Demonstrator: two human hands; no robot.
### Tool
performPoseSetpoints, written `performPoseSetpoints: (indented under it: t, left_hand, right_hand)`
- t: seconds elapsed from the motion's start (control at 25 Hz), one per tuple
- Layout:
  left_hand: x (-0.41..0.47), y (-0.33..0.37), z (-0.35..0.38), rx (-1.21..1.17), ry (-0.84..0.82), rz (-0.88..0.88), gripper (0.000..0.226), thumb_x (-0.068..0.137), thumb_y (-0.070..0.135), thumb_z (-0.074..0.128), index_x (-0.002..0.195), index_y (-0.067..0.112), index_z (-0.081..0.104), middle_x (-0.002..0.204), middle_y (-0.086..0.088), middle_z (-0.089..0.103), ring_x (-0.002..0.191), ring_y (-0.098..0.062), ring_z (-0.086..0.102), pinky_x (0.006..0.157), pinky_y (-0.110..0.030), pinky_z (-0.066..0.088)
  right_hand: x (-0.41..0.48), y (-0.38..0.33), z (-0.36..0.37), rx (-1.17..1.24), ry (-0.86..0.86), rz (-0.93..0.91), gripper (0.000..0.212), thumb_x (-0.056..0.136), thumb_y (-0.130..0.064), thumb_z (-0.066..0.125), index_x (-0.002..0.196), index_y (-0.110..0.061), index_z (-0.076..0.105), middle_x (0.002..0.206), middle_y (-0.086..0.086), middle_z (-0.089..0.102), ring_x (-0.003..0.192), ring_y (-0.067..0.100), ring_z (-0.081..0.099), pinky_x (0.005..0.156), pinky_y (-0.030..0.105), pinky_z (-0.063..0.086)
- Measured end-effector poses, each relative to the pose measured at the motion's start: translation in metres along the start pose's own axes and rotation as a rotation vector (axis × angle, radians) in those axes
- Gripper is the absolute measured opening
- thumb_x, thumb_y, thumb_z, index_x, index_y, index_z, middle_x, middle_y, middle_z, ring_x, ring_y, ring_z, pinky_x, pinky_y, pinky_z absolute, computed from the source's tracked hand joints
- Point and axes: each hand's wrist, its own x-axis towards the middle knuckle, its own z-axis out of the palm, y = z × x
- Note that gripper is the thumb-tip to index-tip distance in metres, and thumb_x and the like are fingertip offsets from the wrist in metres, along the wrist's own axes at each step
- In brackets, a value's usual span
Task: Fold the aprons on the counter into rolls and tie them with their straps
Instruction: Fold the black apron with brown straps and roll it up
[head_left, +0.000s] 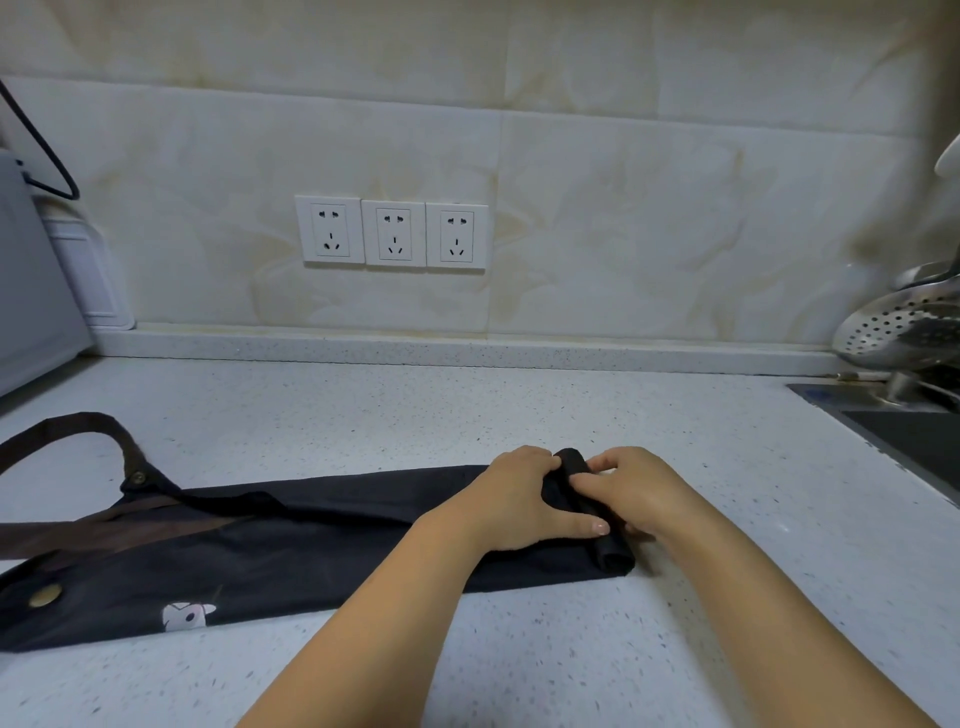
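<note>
Together, both hands grip the rolled end of a dark apron (322, 540) lying on the speckled counter (519, 405).
Both forearms reach in from below and converge. The left hand (519, 499) curls its fingers over the roll (615, 553), thumb stretched along it. The right hand (639, 488) pinches the same roll from the right with bent fingers. The folded strip runs leftward to a looped brown strap (78, 423).
</note>
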Motion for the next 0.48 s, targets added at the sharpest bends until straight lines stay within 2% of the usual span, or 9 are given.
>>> performPoseSetpoints:
  t: [0.12, 0.24, 0.36, 0.4, 0.48]
  left_hand:
    - [-0.011, -0.007, -0.008, 0.138, -0.041, -0.021, 0.063, 0.079, 0.047, 0.072, 0.135, 0.025, 0.049, 0.133, 0.008, 0.044, 0.123, -0.014, 0.042, 0.105, -0.037, 0.04]
    - [-0.028, -0.013, -0.005, 0.33, 0.143, 0.0, 0.043, 0.088, 0.047, 0.062, 0.127, 0.03, 0.052, 0.128, 0.008, 0.046, 0.119, -0.015, 0.042, 0.103, -0.034, 0.039]
    - [-0.036, -0.018, 0.009, 0.47, 0.355, 0.039, 0.032, 0.095, 0.048, 0.052, 0.12, 0.03, 0.057, 0.118, 0.01, 0.052, 0.109, -0.014, 0.049, 0.091, -0.03, 0.042]
    - [-0.037, -0.02, 0.013, 0.498, 0.41, 0.075, 0.026, 0.094, 0.047, 0.054, 0.113, 0.031, 0.062, 0.111, 0.011, 0.056, 0.102, -0.012, 0.052, 0.084, -0.029, 0.044]
    - [-0.036, -0.024, 0.018, 0.56, 0.484, 0.149, 0.01, 0.084, 0.043, 0.071, 0.086, 0.034, 0.069, 0.085, 0.015, 0.061, 0.078, -0.009, 0.056, 0.062, -0.025, 0.045]
  right_hand:
    - [-0.003, -0.003, 0.004, -0.06, -0.005, -0.013, 0.024, 0.089, -0.03, 0.06, 0.102, -0.01, 0.067, 0.093, 0.01, 0.072, 0.07, 0.02, 0.061, 0.066, 0.031, 0.048]
    - [0.001, -0.008, -0.001, -0.096, -0.045, 0.001, 0.029, 0.089, -0.028, 0.06, 0.108, -0.007, 0.066, 0.098, 0.012, 0.071, 0.07, 0.019, 0.057, 0.064, 0.03, 0.045]
    - [0.0, -0.007, 0.004, -0.085, -0.014, -0.004, 0.03, 0.087, -0.029, 0.059, 0.111, -0.013, 0.062, 0.102, 0.005, 0.069, 0.084, 0.018, 0.063, 0.077, 0.032, 0.052]
    - [-0.002, -0.005, 0.01, -0.094, 0.031, -0.02, 0.032, 0.085, -0.033, 0.059, 0.114, -0.019, 0.059, 0.104, -0.002, 0.066, 0.089, 0.016, 0.062, 0.079, 0.033, 0.052]
    - [-0.008, -0.002, 0.02, -0.134, 0.115, -0.053, 0.039, 0.083, -0.039, 0.057, 0.12, -0.029, 0.054, 0.109, -0.009, 0.059, 0.093, 0.014, 0.06, 0.079, 0.033, 0.05]
